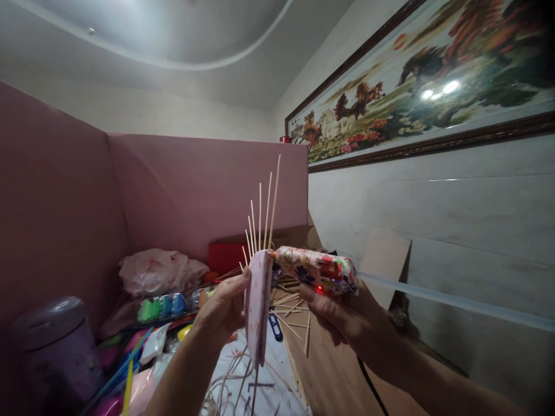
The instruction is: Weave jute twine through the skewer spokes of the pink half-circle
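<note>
A pink patterned flat piece (256, 312) is held upright by my left hand (228, 297), fingers closed on its left side. Several thin wooden sticks (260, 216) fan upward from its top edge, shorter at the left and taller at the right. My right hand (336, 315) grips a glue gun (318, 268) wrapped in floral covering, with a red light glowing on it. The gun's nozzle points left and meets or nearly meets the top right corner of the pink piece. A long translucent glue stick (455, 303) extends from the gun's back end.
Loose wooden sticks (307, 335) and a blue cutter (274, 327) lie on the brown table. Coloured packets (162, 308), a crumpled pink bag (158, 271) and a lidded container (56, 352) are at the left. Tangled string (229, 370) lies below the hands. A cardboard sheet (384, 263) leans against the wall.
</note>
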A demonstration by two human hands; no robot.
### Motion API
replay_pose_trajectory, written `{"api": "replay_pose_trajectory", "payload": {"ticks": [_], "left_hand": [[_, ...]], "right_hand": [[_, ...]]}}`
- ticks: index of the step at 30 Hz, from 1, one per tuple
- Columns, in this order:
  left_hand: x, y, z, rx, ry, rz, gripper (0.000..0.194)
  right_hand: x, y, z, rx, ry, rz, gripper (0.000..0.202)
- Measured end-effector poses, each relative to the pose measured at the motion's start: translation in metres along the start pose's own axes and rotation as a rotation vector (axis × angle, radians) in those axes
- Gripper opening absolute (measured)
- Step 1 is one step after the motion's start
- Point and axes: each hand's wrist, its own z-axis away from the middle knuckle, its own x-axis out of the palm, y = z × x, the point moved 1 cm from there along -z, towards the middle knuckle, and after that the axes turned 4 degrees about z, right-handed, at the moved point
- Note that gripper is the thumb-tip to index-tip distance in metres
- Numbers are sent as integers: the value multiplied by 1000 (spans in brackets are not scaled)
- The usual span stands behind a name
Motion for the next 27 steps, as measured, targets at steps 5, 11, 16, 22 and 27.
{"api": "replay_pose_trajectory", "payload": {"ticks": [5,11,16,22,27], "left_hand": [[0,0,0,2,16,16,27],[0,0,0,18,25,37,24],[3,1,-1,17,47,54,26],[4,0,0,16,29,23,29],[5,0,-1,15,29,19,31]], "right_hand": [[1,2,0,-27,-2,-9,23],[2,7,1,6,-3,-7,24],[2,6,0,5,-3,3,23],[2,1,-1,-17,12,7,20],[3,0,-1,-46,23,28,20]]}}
